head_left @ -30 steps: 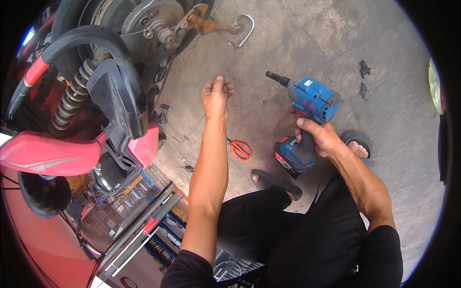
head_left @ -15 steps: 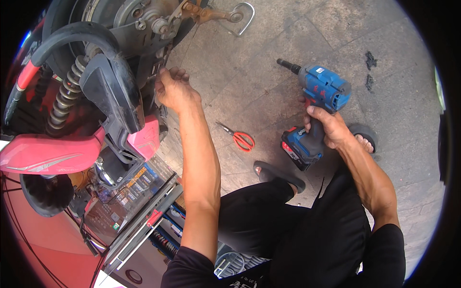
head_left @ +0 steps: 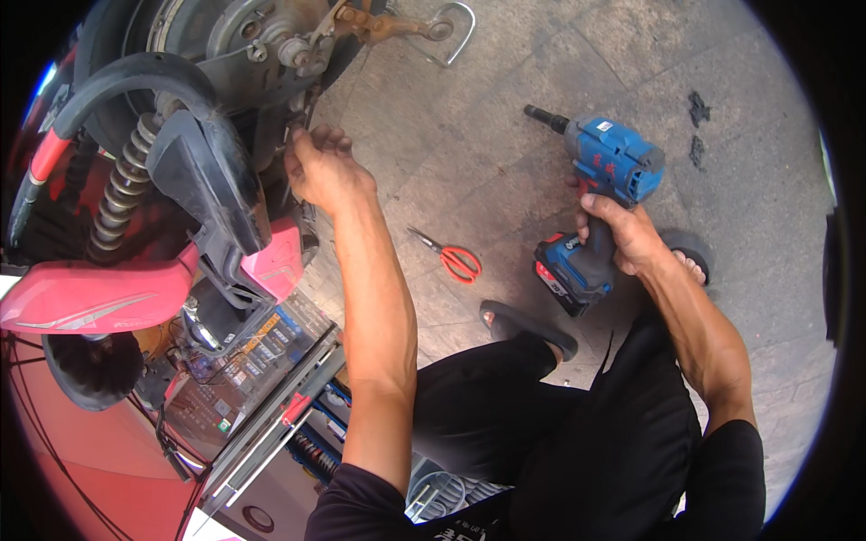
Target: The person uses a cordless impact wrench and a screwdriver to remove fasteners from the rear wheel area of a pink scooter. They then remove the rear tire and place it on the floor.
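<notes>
In my right hand [head_left: 629, 236] is a blue and black cordless impact wrench [head_left: 615, 155], gripped by its handle. A long dark socket on its nose points to the upper left. A battery with red trim sits at its base. My left hand [head_left: 332, 173] is up against the underside of a pink and black scooter [head_left: 99, 293], next to the wheel hub [head_left: 293, 52]. Its fingers are curled in, with thumb and forefinger together at the metal parts; whatever they pinch is too small or hidden to make out.
Orange-handled scissors [head_left: 461, 263] lie on the paved floor [head_left: 505, 180] between my arms. A coil spring shock absorber [head_left: 124, 189] and a curved black bar [head_left: 171, 68] stand left of my left hand. A glass display case [head_left: 230, 388] is at the lower left.
My left hand has shifted slightly left, closer in against the scooter. The impact wrench stays in my right hand, and the whole view has moved a little.
</notes>
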Motion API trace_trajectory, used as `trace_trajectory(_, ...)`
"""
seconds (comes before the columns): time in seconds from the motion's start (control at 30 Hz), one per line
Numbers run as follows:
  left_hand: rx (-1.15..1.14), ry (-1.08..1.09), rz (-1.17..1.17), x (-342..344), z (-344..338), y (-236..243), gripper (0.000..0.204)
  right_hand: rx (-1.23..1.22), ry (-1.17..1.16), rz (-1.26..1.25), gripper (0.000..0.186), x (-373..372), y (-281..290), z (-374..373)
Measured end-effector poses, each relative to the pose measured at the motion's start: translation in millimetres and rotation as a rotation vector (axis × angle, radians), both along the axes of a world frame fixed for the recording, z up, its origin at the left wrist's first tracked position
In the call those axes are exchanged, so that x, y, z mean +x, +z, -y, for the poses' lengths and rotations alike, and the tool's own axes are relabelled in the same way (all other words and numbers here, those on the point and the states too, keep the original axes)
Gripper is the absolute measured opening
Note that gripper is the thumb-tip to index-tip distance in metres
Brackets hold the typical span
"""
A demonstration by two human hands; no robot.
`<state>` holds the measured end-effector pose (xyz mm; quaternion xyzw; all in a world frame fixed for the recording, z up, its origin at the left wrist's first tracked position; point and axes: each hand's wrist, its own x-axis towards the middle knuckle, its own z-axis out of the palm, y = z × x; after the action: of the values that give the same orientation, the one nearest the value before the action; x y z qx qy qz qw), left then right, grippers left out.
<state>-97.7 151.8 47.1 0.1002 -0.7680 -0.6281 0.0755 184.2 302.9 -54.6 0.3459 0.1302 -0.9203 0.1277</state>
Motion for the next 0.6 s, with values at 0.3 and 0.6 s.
trace_trajectory(0.3, -0.016, -0.052, -0.032, 6.8, -22.5, 11.8, 0.017, -0.034, -0.005, -0.003, 0.041, -2.5, 2.2, -5.2)
trace_trajectory(0.6, 0.010, -0.233, -0.081, 15.0, -40.4, 21.6, 0.020, -0.022, -0.012, -0.012, 0.043, -2.4, 4.9, -6.9)
